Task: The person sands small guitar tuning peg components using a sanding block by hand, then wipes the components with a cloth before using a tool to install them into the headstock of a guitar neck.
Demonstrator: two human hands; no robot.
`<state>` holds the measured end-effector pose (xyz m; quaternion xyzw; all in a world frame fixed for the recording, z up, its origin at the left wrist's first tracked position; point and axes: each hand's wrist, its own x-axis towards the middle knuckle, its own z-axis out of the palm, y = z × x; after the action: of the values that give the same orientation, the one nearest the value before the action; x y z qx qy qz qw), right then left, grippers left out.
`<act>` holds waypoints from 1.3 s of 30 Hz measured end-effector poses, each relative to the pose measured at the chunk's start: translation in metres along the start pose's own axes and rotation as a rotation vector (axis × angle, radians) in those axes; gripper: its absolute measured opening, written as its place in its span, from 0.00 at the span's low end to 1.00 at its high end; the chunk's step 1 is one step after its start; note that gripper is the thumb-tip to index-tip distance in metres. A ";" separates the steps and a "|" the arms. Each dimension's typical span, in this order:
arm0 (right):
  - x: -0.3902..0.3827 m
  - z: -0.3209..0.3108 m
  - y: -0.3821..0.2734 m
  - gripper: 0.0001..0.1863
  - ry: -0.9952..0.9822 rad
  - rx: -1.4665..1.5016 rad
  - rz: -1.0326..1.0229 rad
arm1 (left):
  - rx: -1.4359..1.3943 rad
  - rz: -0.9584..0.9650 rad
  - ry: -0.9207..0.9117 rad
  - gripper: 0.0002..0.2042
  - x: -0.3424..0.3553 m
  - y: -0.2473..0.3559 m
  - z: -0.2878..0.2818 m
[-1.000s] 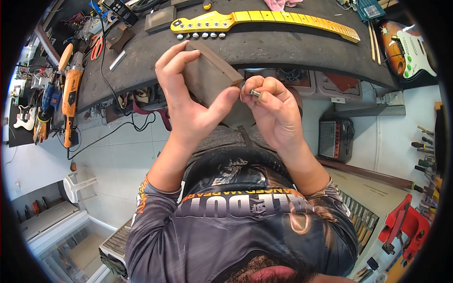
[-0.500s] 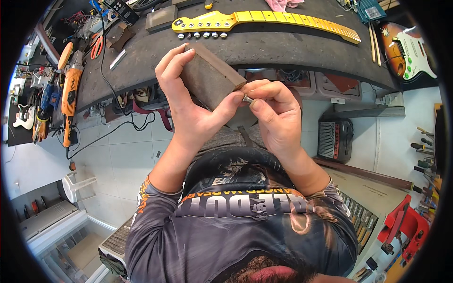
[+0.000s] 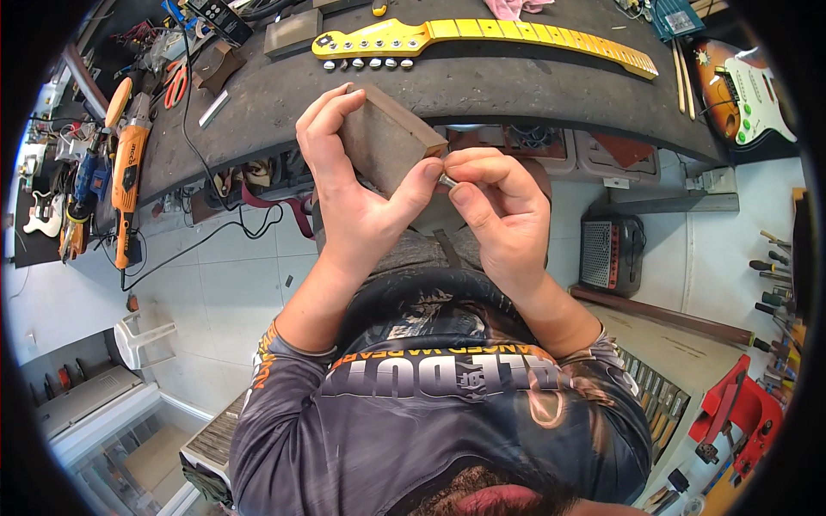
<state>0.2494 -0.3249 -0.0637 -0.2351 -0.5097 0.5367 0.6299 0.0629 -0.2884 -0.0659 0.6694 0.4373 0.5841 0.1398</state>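
Dark grey is the long workbench (image 3: pixel 258 129), and on it lies the yellow guitar neck (image 3: pixel 490 31), stretched from left to right with its headstock (image 3: pixel 366 41) to our left. Nearer to us, by the front edge of the bench, we have the brownish block (image 3: pixel 385 142) lifted in the air. Our left hand (image 3: pixel 357 202) grasps it, the fingers curled over its upper-left end and the thumb near its lower corner. The long axis of the block goes slanting from upper left to lower right; its broad face looks toward us, and one end points toward our right hand (image 3: pixel 497 211). In our judgement, this hold should be firm and quiet, so that the block does not rock. With the right hand we pinch the small metal piece (image 3: pixel 448 181) between thumb and fingertips, close to the left thumb. It seems to slant also from upper left to lower right; whether it touches the block, we cannot tell. For good work, we would advise a light pinch and small, patient adjustments.
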 end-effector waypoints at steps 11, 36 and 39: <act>0.005 -0.012 0.016 0.03 0.082 0.353 0.139 | -0.084 0.223 -0.068 0.46 0.006 0.016 -0.005; 0.008 -0.015 0.013 0.05 0.014 0.465 0.145 | 0.081 0.162 -0.035 0.43 0.018 0.011 -0.010; 0.007 -0.011 0.011 0.04 0.024 0.491 0.125 | 0.136 0.195 -0.053 0.46 0.015 0.010 -0.012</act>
<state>0.2536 -0.3124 -0.0744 -0.1127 -0.3411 0.6796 0.6396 0.0556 -0.2867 -0.0459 0.7318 0.4050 0.5460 0.0483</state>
